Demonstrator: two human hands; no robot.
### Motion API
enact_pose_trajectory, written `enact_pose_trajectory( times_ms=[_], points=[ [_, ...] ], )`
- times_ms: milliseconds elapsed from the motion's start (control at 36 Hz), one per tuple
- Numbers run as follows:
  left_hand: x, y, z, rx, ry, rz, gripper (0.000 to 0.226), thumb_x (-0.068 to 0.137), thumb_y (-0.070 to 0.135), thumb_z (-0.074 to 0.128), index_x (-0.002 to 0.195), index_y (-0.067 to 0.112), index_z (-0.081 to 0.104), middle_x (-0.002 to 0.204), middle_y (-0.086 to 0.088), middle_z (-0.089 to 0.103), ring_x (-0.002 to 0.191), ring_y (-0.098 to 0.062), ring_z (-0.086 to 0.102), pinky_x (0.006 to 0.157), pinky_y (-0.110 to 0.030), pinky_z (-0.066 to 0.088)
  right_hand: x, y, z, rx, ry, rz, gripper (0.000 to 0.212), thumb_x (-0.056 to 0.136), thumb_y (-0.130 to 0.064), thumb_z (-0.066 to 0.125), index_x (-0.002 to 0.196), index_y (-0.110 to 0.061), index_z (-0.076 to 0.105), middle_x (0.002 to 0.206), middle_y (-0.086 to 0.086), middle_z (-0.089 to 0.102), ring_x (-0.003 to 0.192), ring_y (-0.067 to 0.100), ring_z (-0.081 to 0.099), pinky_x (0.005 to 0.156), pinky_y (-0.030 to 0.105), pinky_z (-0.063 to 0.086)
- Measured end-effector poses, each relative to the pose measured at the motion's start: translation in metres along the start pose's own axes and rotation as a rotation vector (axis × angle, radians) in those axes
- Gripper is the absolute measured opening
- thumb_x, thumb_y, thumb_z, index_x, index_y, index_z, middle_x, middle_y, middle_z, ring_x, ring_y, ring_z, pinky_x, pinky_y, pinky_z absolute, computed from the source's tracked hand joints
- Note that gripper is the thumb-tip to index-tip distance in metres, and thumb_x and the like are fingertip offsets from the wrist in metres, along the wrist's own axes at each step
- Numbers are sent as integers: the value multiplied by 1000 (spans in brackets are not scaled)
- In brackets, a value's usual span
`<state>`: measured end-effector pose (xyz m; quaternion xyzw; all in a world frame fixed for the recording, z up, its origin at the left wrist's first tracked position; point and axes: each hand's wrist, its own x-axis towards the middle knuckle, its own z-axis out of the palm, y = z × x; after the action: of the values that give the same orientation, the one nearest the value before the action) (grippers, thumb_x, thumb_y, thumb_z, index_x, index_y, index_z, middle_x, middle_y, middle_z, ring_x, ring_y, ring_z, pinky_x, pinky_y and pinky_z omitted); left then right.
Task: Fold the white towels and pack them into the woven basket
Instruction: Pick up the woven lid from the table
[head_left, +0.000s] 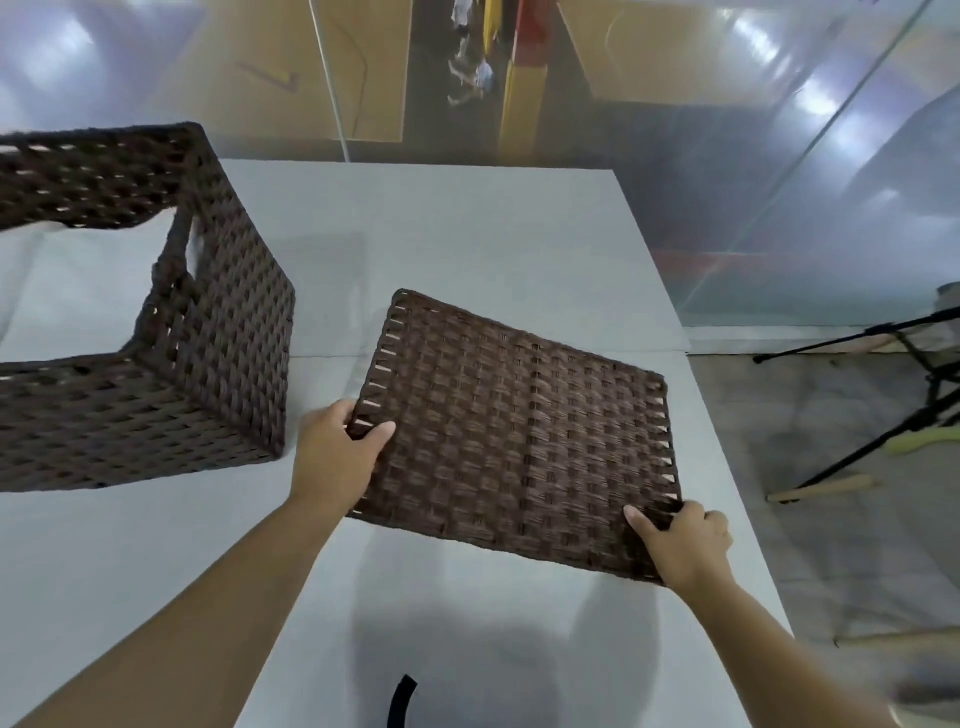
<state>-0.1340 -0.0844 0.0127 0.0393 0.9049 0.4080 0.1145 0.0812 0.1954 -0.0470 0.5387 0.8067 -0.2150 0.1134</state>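
A dark brown woven basket (218, 332) stands on the white table (467, 234) at the left, its top uncovered, with white towel (88, 280) lying inside. A flat brown woven lid (519, 431) is held tilted above the table in the middle. My left hand (337, 457) grips the lid's near left edge, thumb on top. At the lid's near right corner my right hand (680, 545) grips it, thumb on top and fingers curled over the edge.
The table's right edge runs close to my right hand, with grey floor beyond. A black tripod (893, 405) and wooden sticks (821, 488) lie on the floor at the right. A glass partition stands behind the table. A black strap (402, 701) shows at the bottom.
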Motion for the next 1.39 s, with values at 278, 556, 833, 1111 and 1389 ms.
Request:
enact_pose_trajectory(
  times_ms=[278,556,833,1111,1389],
  points=[
    [33,79,-98,90,209,417,25,87,32,62,107,17,61,109,-9,55,71,-2,46,76,-17,36,-26,-72,-41,380,229,-115,67,79,-53,68,116,0,50,118,21,45,114,37,42,92,46,41],
    [53,49,-253,60,391,430,34,86,35,62,112,13,63,112,-14,60,101,-25,58,92,-41,46,-106,-200,-81,553,432,-414,61,75,-52,70,113,-8,56,114,14,51,111,27,42,94,39,41],
    [59,-74,-381,101,483,186,38,87,45,55,105,12,63,102,-16,62,90,-33,59,85,-48,50,-212,-325,-51,557,376,-652,50,76,-46,73,112,-15,57,109,0,38,97,16,43,87,30,38],
    [72,-157,-451,243,456,105,30,90,36,57,106,13,64,98,-14,65,90,-33,58,78,-39,46,-262,-411,-18,561,88,-594,33,81,-33,73,100,-10,60,108,12,58,83,28,65,68,42,60],
    [101,-181,-467,251,374,65,45,90,35,59,130,12,55,130,-10,58,116,-31,54,101,-39,39,-268,-450,-1,429,65,-529,34,81,-39,72,91,-9,60,86,5,65,74,18,60,52,25,38]
  ],
)
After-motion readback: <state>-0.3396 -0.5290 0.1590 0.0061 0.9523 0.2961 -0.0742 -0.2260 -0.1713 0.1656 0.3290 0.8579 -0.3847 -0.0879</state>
